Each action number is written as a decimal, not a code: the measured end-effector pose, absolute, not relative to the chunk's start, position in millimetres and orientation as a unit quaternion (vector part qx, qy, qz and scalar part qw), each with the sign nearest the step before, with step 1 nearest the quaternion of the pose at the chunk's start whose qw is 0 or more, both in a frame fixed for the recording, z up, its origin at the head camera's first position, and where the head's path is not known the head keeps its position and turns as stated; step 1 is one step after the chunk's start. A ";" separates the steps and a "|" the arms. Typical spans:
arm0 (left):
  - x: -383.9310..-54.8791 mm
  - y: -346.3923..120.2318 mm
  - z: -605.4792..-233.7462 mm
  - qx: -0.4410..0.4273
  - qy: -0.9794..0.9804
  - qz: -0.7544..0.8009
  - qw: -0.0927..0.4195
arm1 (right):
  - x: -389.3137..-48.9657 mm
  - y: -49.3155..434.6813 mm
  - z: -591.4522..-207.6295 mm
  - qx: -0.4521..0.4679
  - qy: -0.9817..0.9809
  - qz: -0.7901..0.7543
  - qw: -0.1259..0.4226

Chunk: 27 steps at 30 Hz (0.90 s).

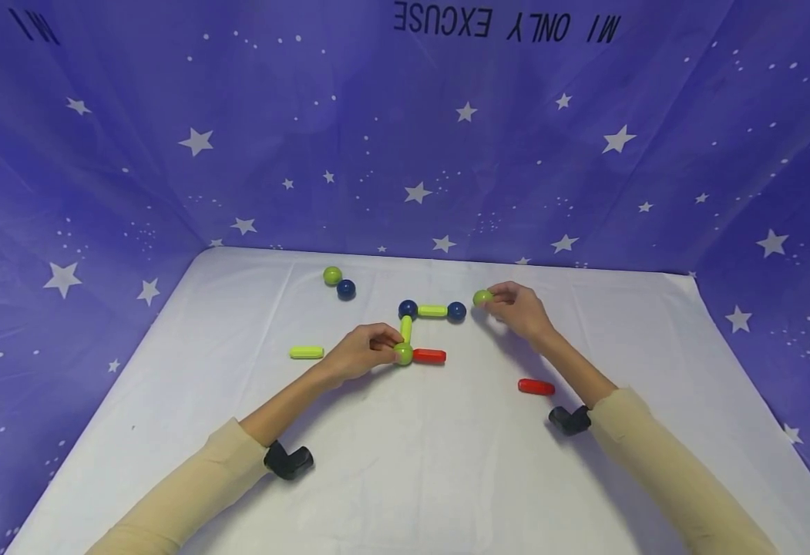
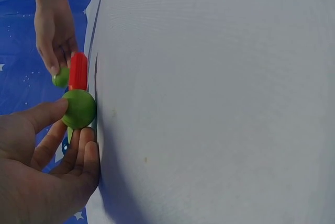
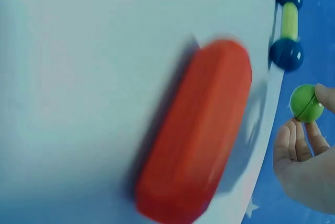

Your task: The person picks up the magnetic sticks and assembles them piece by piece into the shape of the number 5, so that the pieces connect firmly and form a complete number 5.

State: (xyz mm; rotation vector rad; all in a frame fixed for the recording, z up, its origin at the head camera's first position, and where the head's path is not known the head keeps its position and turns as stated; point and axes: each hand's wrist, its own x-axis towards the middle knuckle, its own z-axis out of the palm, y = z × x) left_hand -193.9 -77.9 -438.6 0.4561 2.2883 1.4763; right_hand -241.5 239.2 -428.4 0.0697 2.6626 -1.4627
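Observation:
My left hand [image 1: 365,351] pinches a green ball [image 1: 403,354] at the near corner of a joined chain. From that ball a red rod [image 1: 429,355] runs right and a yellow-green rod [image 1: 406,330] runs away from me to a dark blue ball [image 1: 408,309]. A second yellow-green rod [image 1: 432,311] links this to another dark blue ball [image 1: 456,311]. Just right of that end, my right hand [image 1: 521,311] holds a loose green ball [image 1: 483,298] between thumb and fingers, a small gap apart from the blue ball. The right wrist view shows the same green ball [image 3: 306,103] at the fingertips.
A green ball [image 1: 332,276] and a dark blue ball [image 1: 346,290] sit together at the back left. One loose yellow-green rod [image 1: 306,352] lies left of my left hand. Another red rod [image 1: 536,387] lies near my right forearm. Starry purple cloth [image 1: 418,154] surrounds the white table [image 1: 405,478].

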 end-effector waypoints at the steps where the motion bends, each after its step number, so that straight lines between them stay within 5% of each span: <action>1: -193.8 -77.7 -438.6 0.162 0.813 0.526 0.190 | -236.4 237.8 -427.2 0.018 0.874 -0.484 0.052; 14: -193.3 -77.5 -439.7 0.165 0.812 0.528 0.188 | -180.3 211.0 -432.7 -0.055 0.874 -0.473 0.101; 27: -193.3 -77.2 -439.8 0.171 0.810 0.529 0.189 | -169.9 202.6 -442.0 -0.057 0.873 -0.471 0.113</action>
